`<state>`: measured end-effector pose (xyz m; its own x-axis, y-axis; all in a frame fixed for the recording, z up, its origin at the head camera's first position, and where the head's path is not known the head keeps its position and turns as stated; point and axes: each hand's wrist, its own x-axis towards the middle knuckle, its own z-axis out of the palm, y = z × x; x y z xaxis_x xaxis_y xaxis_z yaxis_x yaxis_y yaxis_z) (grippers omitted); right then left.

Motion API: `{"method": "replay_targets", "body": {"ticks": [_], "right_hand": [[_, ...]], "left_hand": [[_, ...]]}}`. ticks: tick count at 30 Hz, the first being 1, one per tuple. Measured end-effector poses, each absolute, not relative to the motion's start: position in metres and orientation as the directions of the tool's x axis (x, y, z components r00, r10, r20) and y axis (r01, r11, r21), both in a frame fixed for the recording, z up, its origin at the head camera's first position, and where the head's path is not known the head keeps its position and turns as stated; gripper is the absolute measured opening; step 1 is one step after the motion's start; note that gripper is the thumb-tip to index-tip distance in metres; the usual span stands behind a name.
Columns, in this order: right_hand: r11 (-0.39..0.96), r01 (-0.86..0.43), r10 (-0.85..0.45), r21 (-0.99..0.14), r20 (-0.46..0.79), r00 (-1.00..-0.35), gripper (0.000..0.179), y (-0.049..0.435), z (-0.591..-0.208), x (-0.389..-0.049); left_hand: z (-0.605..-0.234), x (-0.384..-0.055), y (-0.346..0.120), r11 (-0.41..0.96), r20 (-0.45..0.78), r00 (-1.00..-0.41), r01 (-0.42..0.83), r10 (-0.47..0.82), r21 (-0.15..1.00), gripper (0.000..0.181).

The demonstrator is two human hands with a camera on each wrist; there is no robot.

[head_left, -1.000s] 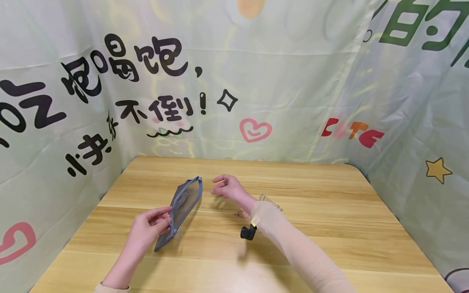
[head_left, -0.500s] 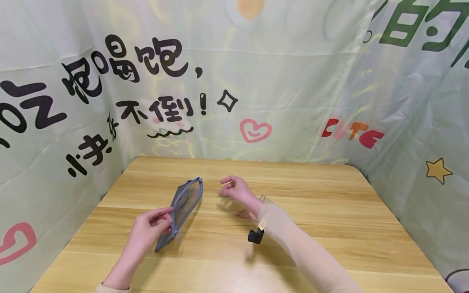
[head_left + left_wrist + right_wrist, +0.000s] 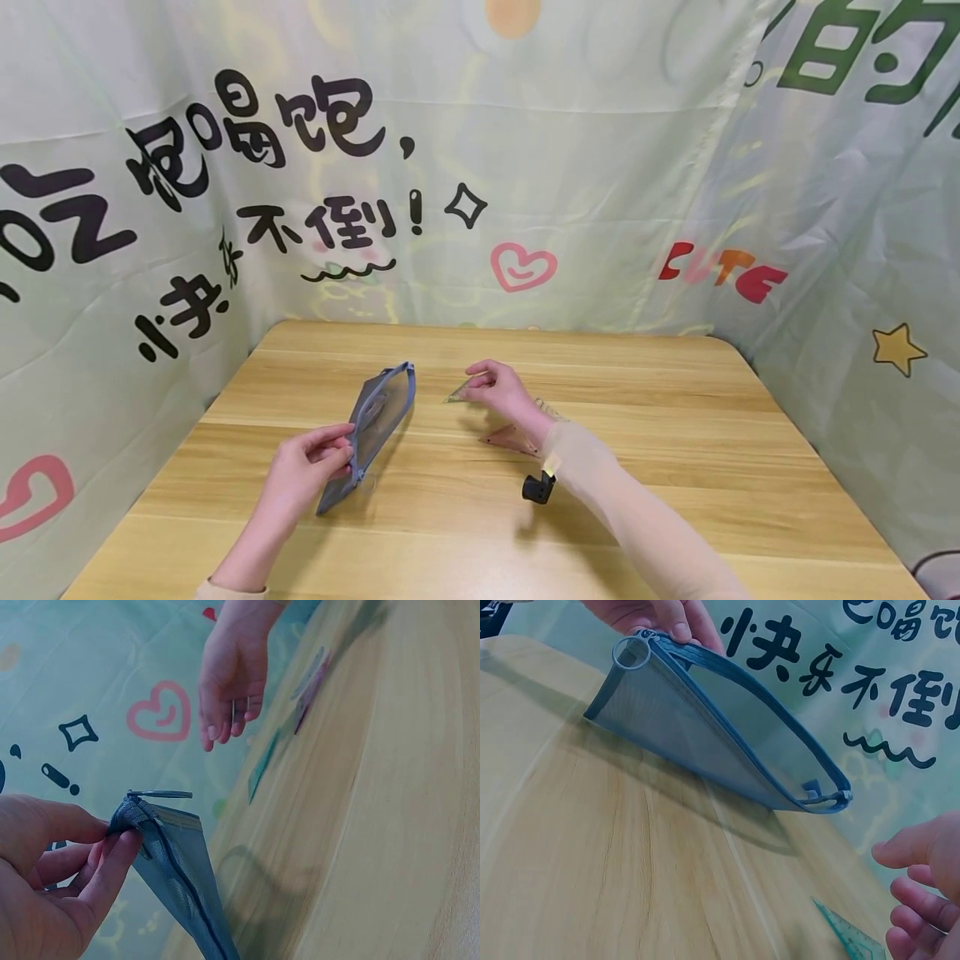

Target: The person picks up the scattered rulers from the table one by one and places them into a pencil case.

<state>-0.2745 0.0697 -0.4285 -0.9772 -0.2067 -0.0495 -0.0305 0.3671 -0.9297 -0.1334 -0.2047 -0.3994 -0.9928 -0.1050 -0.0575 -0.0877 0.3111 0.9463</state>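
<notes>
A blue-grey mesh zipper pouch stands tilted on the table with its mouth unzipped and gaping. My left hand pinches its near zipper end between thumb and fingers; a ring pull hangs there in the right wrist view. My right hand hovers right of the pouch, fingers loosely bent, holding nothing. Just beneath those fingers lies a green set square, partly covered by the hand in the head view. Below the right wrist is a pink set square. Behind that wrist shows part of a clear marked piece.
The wooden table spreads out on both sides of the hands. A printed cloth hangs around its back and sides. A small black camera juts out under the right wrist.
My right hand has drifted right, away from the pouch mouth. The green set square and more of the pink one now show. The left hand and the pouch have stayed put.
</notes>
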Motion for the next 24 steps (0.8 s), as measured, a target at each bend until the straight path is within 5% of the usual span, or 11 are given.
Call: {"method": "replay_targets", "body": {"ticks": [24], "right_hand": [[0.381,-0.03,-0.137,-0.924,-0.024,-0.99,0.044,0.116,-0.445,-0.274]], "left_hand": [[-0.403,-0.135,-0.206,0.344,-0.037,-0.994,-0.069,-0.1,0.936,0.037]]}}
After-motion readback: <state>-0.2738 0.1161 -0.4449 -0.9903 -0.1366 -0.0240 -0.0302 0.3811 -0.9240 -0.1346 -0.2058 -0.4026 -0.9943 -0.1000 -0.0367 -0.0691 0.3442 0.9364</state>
